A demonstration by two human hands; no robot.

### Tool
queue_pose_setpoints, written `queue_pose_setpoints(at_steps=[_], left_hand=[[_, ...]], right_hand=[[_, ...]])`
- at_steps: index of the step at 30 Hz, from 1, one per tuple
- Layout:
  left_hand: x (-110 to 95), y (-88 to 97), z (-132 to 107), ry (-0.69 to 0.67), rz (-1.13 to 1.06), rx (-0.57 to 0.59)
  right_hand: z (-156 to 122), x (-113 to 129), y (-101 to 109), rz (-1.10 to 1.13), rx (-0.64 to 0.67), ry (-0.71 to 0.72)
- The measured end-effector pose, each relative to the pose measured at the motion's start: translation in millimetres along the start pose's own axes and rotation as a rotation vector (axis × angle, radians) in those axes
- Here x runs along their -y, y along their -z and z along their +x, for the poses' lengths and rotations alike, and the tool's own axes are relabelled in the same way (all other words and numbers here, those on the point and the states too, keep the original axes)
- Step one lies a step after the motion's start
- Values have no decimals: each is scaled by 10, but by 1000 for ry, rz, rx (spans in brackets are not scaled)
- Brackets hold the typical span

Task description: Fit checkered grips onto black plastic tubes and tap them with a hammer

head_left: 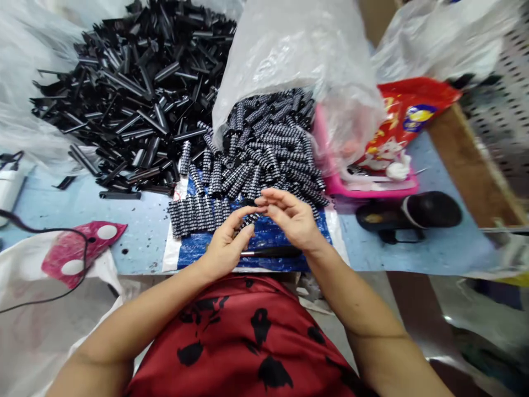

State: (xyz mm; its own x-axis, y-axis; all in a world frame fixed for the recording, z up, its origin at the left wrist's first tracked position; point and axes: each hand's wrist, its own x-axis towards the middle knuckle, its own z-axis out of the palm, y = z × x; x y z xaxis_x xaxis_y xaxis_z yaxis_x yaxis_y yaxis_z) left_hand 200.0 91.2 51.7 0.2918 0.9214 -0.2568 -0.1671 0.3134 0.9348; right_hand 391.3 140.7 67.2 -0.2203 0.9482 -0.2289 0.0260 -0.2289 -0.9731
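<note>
My left hand (226, 242) is closed on a short black-and-white ribbed piece (250, 219), partly hidden by the fingers. Just to its right, my right hand (291, 216) is curled, thumb and fingertips brought together at the left fingertips; whatever sits between them is too small to make out. Under both hands lies a slim tool with a black handle (278, 252) and a metal shaft, on a blue plastic sheet (198, 251). A neat row of similar ribbed pieces (196, 215) lies left of the hands. Beyond them spreads a heap of loose ribbed pieces (268, 157).
A large pile of glossy black plastic parts (140, 99) fills the back left. A translucent plastic bag (293, 49) covers the ribbed heap's rear. To the right are a pink basket (376, 190), a red packet (409, 116) and a black cylindrical object (413, 212). A cable (45, 229) crosses the left.
</note>
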Motion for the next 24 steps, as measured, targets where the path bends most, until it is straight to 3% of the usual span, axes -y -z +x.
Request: queue_pose_setpoints(at_steps=[4,6,8,11,14,18,24], left_hand=[[36,-63,344,-101,332,-89],[50,-90,476,-159,606,-112],[47,-103,556,-168,880,-80],[16,-99,604,-102,1218,-24],[-15,-69,618,-56,1420,-33],[-7,1,630,-60,1458,-44],[85,87,589,-251,1451,-122]], right_hand=[[548,245,568,-510,-208,118],[910,340,783,-971,-205,133],[1268,407,923,-1384,-175,42],[1708,459,1050,-1763,-135,78],[1990,476,1155,-1917,-39,28],[2195,491,1295,-1950,31,-38],[2403,561,1373,-2013,35,-261]])
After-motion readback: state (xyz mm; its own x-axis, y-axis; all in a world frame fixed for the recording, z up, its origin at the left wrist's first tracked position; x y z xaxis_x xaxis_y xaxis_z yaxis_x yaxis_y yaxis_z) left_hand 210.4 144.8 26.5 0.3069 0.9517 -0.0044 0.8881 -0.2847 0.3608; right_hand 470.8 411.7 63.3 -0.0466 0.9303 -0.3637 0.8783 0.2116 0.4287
